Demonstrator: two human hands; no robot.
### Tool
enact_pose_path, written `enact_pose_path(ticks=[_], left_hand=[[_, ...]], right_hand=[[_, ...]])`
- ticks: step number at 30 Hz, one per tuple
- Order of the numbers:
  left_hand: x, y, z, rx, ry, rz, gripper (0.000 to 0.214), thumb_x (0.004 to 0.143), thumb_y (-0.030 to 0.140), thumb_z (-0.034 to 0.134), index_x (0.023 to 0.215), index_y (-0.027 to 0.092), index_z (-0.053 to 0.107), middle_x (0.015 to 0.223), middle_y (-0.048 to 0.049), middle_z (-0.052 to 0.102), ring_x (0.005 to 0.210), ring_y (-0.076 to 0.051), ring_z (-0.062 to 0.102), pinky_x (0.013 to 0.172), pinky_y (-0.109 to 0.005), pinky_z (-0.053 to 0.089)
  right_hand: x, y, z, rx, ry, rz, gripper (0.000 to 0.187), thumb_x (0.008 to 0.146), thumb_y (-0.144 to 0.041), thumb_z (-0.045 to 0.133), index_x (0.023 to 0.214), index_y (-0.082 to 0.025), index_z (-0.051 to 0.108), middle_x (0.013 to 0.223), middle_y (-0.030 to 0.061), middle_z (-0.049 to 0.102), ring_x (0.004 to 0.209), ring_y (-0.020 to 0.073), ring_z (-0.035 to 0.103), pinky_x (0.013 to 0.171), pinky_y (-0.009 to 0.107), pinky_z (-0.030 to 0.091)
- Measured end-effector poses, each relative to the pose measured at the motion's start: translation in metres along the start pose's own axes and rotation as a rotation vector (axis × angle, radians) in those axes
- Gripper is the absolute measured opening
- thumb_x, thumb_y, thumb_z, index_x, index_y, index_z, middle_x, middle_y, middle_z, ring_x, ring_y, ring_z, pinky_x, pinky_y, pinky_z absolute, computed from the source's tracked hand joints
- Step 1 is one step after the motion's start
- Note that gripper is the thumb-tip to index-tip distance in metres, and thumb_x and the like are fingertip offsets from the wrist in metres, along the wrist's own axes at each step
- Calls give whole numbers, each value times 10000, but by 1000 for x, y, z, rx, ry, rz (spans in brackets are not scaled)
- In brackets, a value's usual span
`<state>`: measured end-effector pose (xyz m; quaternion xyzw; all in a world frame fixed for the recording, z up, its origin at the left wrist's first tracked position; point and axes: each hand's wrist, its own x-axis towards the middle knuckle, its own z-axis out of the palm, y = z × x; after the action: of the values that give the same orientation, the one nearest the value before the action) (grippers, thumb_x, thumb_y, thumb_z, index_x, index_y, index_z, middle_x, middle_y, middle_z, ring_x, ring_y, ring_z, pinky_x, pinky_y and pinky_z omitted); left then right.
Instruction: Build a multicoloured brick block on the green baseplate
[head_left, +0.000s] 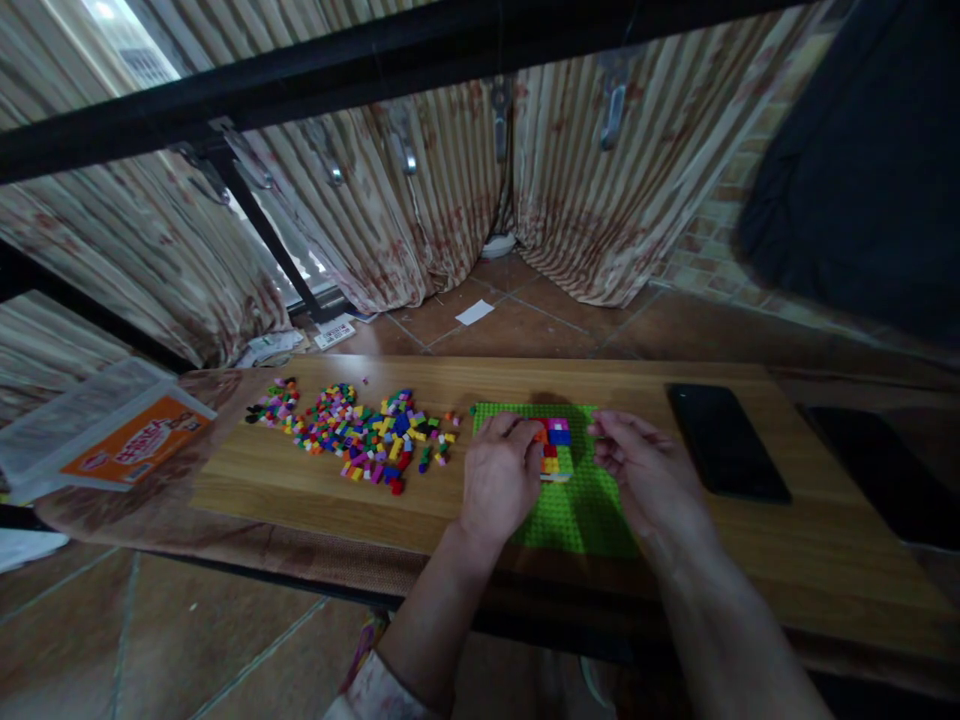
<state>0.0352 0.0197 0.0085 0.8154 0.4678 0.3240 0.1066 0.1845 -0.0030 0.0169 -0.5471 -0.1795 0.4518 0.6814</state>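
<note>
Working over a green studded baseplate point(581, 525) with two bare hands, on a wood-grain board point(300, 490). Curling the left hand point(497, 475) over the left side of a small brick build point(556, 458), with thumb and fingers drawn close together beside an orange brick point(539, 433); cannot tell whether pinching that brick or only touching it. Holding the right hand point(651, 468) just right of the build, above the baseplate, with thumb and forefinger bent to a narrow gap; cannot tell whether gripping anything between the tips.

Seeing the build on the far half of the baseplate, between both hands, in red, yellow, blue, lime and magenta, with a pale edge on the near side. Seeing loose bricks point(394, 425) of many colours scattered on the board, left of the baseplate.

Making out, on a clear plastic tub point(105, 390) at far left, an orange label point(139, 440) with large white lettering and small brownish figures; too blurred to read. Noting a white card point(335, 332) on the floor near the striped curtains point(442, 190), with dark print too small to read, and a white paper slip point(475, 313) on the tiles. Noting also a dark phone-like slab point(726, 440) right of the right hand.
</note>
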Motion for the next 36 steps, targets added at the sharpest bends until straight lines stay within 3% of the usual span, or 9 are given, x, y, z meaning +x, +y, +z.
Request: enact_pose_path(ticks=[15,22,28,36], left_hand=[[1,0,0,-25,22,-1,208,862,145,597,1054,194,660,925,-31,702,904,-192,605,864,-350,492],[-10,-1,-1,-42,42,-4,243,898,143,533,1120,197,614,1016,-45,698,949,-195,611,885,-364,493],[-17,-1,-1,76,13,61,327,923,129,463,1212,203,598,1115,-76,664,992,-210,581,896,-388,493],[-17,-2,2,149,-10,90,354,900,111,477,1198,219,635,1127,-94,630,994,-224,559,872,-386,507]], right_hand=[[0,0,-1,12,-19,-5,264,549,-372,842,692,-185,722,640,-11,645,498,54,477,459,187,372],[1,0,0,-18,5,-14,290,525,-388,842,670,-182,699,638,-10,646,486,61,466,458,209,361],[1,2,0,-26,-14,-22,271,543,-387,832,657,-187,688,638,-9,645,490,62,463,461,207,351],[1,3,1,-54,-15,-23,282,551,-409,820,663,-189,682,637,-12,639,488,68,460,472,221,341]])
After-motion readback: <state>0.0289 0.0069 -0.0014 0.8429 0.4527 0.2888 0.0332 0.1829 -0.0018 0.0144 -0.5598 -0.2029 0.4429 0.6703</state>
